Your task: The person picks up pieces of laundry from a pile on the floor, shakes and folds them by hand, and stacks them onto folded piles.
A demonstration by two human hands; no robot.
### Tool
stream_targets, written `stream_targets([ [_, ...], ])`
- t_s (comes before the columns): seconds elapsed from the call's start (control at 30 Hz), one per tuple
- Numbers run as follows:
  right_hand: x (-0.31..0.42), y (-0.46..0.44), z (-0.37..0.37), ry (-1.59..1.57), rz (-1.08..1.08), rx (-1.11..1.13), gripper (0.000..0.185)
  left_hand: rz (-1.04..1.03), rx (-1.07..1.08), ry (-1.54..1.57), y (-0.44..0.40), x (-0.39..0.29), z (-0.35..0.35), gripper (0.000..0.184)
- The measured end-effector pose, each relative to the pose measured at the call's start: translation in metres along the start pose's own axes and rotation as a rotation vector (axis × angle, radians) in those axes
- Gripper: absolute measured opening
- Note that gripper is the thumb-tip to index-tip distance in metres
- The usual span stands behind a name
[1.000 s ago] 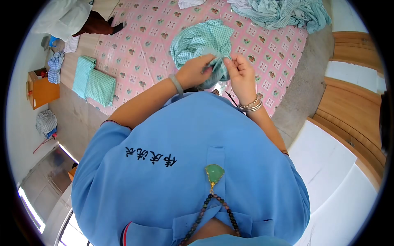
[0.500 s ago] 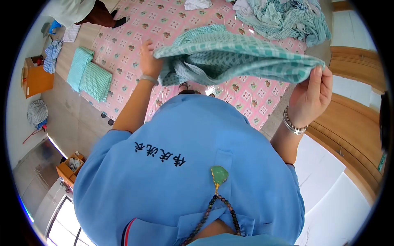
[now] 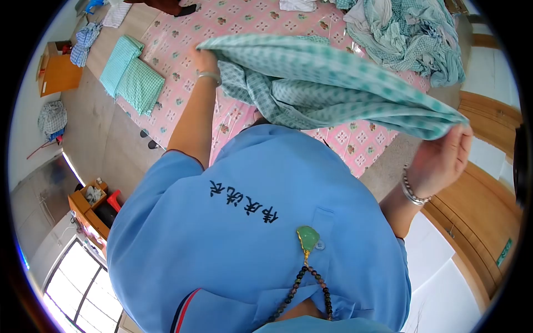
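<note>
A green-and-white checked cloth (image 3: 333,83) is stretched between my two hands in front of my chest, its middle sagging in loose folds. At its far left corner, my left hand (image 3: 205,60) is closed on the edge, with the fingers partly hidden. The lower right corner is pinched between the thumb and fingers of my right hand (image 3: 444,156). Below the cloth, a pink floral sheet (image 3: 183,72) covers the floor.
Crumpled checked cloths form a large pile (image 3: 411,41) at the upper right. Two folded green cloths (image 3: 133,83) lie on the sheet's left edge. A person's dark shoe (image 3: 186,10) shows at the top. Wooden furniture (image 3: 472,205) stands to my right.
My left hand, earlier with fingers apart beside the cloth, has closed on its corner and moved up. My right hand has moved right and down, drawing the cloth wider.
</note>
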State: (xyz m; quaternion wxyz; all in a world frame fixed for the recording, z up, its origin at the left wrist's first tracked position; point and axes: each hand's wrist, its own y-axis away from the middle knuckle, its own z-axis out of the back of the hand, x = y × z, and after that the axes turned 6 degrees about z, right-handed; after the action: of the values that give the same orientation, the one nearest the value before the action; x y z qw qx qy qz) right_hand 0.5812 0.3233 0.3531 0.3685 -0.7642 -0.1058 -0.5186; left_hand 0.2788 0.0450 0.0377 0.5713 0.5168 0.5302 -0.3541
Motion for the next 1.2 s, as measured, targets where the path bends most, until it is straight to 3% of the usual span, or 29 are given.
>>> stream_targets([
  [0.03, 0.004, -0.009, 0.010, -0.032, 0.014, -0.036, 0.015, -0.274, 0.005, -0.359, 0.000, -0.012, -0.007, 0.033],
  [0.07, 0.008, -0.016, 0.020, -0.030, 0.018, -0.034, 0.015, -0.274, 0.006, -0.354, 0.001, -0.025, -0.010, 0.033],
  [0.13, 0.017, -0.027, 0.039, -0.096, -0.018, -0.127, 0.017, -0.385, 0.580, -0.864, 0.022, -0.069, -0.015, 0.050],
  [0.17, 0.021, -0.030, 0.044, -0.091, -0.015, -0.131, 0.017, -0.386, 0.587, -0.861, 0.031, -0.084, -0.016, 0.050],
  [0.23, 0.029, -0.033, 0.040, -0.079, 0.029, -0.142, 0.017, -0.513, 0.881, -1.285, 0.043, -0.104, -0.014, 0.067],
  [0.3, 0.031, -0.025, 0.028, -0.110, 0.053, -0.182, 0.016, -0.488, 0.800, -1.300, 0.038, -0.096, -0.012, 0.063],
  [0.37, 0.034, -0.018, 0.019, -0.049, 0.078, -0.137, 0.015, -0.472, 0.519, -1.426, 0.027, -0.080, -0.005, 0.058],
  [0.4, 0.035, -0.015, 0.012, -0.041, 0.079, -0.100, 0.015, -0.407, 0.389, -1.394, 0.020, -0.067, 0.001, 0.056],
  [0.47, 0.032, -0.008, 0.002, -0.016, 0.061, -0.090, 0.015, -0.094, 0.254, -0.993, 0.010, -0.031, 0.021, 0.053],
  [0.57, 0.021, 0.007, -0.018, 0.023, -0.015, -0.073, 0.014, 0.831, 0.089, 0.149, 0.026, 0.026, 0.053, 0.049],
  [0.6, 0.017, 0.015, -0.026, 0.025, -0.038, -0.047, 0.014, 0.950, 0.057, 0.340, 0.037, 0.039, 0.061, 0.048],
  [0.7, 0.011, 0.020, -0.032, 0.005, -0.080, 0.002, 0.014, 0.971, 0.043, 0.544, 0.036, 0.045, 0.065, 0.044],
  [0.83, 0.019, 0.009, -0.014, -0.015, -0.046, -0.033, 0.014, 0.777, 0.040, 0.502, -0.001, 0.027, 0.054, 0.039],
  [0.93, 0.021, -0.001, 0.006, 0.002, 0.004, -0.096, 0.014, 0.504, 0.025, 0.310, -0.029, 0.009, 0.032, 0.036],
  [1.03, 0.024, -0.008, 0.034, 0.016, 0.040, -0.185, 0.014, 0.046, 0.089, -0.281, -0.039, -0.004, 0.012, 0.034],
  [1.1, 0.026, -0.012, 0.057, 0.044, 0.067, -0.341, 0.015, -0.255, 0.367, -0.796, -0.041, -0.020, 0.017, 0.033],
  [1.13, 0.025, -0.011, 0.078, 0.098, 0.065, -0.378, 0.015, -0.533, 0.585, -1.131, -0.051, -0.024, 0.024, 0.034],
  [1.2, 0.020, 0.002, 0.114, 0.111, 0.050, -0.422, 0.014, -0.558, 0.652, -1.235, -0.052, -0.049, 0.042, 0.031],
])
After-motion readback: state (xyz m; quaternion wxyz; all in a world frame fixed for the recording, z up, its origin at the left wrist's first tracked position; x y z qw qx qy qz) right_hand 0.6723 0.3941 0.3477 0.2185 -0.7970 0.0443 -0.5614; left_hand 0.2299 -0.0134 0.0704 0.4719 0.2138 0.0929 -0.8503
